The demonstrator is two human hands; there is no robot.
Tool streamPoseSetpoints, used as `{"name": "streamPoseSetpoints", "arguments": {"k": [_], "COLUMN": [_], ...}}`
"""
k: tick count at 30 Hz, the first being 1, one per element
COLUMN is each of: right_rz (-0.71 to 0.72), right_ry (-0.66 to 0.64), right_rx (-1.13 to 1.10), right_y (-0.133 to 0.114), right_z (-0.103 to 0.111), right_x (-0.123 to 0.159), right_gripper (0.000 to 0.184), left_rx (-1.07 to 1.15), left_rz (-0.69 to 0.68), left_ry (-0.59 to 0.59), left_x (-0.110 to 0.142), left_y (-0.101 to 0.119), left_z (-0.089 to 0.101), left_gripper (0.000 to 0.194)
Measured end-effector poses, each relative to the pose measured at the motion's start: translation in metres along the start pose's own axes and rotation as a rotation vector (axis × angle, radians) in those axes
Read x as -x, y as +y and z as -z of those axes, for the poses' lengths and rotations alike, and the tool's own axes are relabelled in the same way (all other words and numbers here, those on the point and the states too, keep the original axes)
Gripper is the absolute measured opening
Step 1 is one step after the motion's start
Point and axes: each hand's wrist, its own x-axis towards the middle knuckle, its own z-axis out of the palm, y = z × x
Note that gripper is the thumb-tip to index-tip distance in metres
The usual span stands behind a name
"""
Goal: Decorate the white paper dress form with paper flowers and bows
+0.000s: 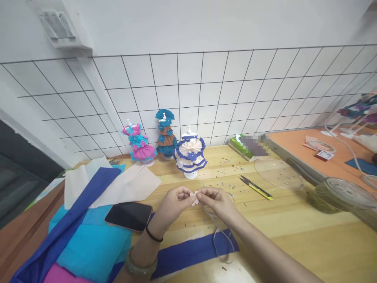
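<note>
My left hand (174,201) and my right hand (217,200) meet above the wooden table (294,232), both pinching a small pale folded paper piece (194,197). A thin clear strip (219,236) hangs from my right hand and loops down onto a dark blue paper strip (191,251). Directly behind my hands stands a white and blue paper dress figure (190,153).
A pink paper dress (138,145) and a teal-brown one (165,135) stand by the wire grid wall. A black phone (129,216) lies on blue, cyan and cream paper sheets (88,236) at left. Yellow snips (255,187), a clear round lid (278,173) and a tissue pack (250,145) sit right.
</note>
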Motion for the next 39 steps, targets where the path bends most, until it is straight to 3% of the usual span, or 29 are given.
{"name": "streamPoseSetpoints", "arguments": {"k": [5, 8, 11, 15, 18, 21, 25, 28, 30, 32, 35, 39], "right_rz": [0.019, 0.017, 0.067, 0.007, -0.103, -0.064, -0.011, -0.083, -0.09, -0.073, -0.074, -0.13], "right_ry": [-0.025, 0.0, 0.172, 0.488, 0.446, 0.378, 0.429, 0.602, 0.644, 0.585, 0.372, 0.116], "right_rx": [0.098, 0.195, 0.472, 1.191, 1.486, 1.557, 1.525, 1.243, 1.045, 0.919, 0.51, 0.4], "right_y": [0.001, -0.004, -0.005, 0.011, 0.032, 0.049, 0.056, 0.049, 0.04, 0.027, 0.003, -0.02], "right_z": [0.001, 0.016, 0.056, 0.127, 0.163, 0.177, 0.18, 0.178, 0.17, 0.154, 0.117, 0.069], "right_x": [0.002, 0.005, 0.009, 0.021, 0.035, 0.048, 0.052, 0.047, 0.045, 0.045, 0.049, 0.057], "right_gripper": [0.032, 0.037, 0.039, 0.032, 0.03, 0.032, 0.035, 0.035, 0.036, 0.037, 0.034, 0.038], "left_rx": [0.009, 0.022, 0.063, 0.069, 0.029, 0.028, 0.017, 0.018, 0.029, 0.036, 0.005, -0.056], "left_rz": [-0.003, 0.006, 0.013, 0.032, 0.018, 0.011, 0.016, 0.021, 0.034, 0.039, 0.019, -0.01], "left_ry": [0.038, 0.044, 0.021, -0.006, -0.042, -0.051, -0.023, -0.031, -0.05, -0.063, -0.079, -0.124], "left_x": [-0.001, -0.001, 0.0, 0.003, 0.004, 0.005, 0.007, 0.008, 0.009, 0.01, 0.011, 0.012], "left_y": [-0.002, -0.004, -0.005, -0.006, -0.005, -0.004, -0.001, 0.002, 0.004, 0.004, 0.003, 0.003], "left_z": [0.001, 0.003, 0.006, 0.009, 0.009, 0.007, 0.004, 0.002, 0.001, 0.001, 0.001, 0.001], "left_gripper": [0.021, 0.022, 0.022, 0.023, 0.021, 0.023, 0.025, 0.025, 0.024, 0.024, 0.023, 0.023]}}
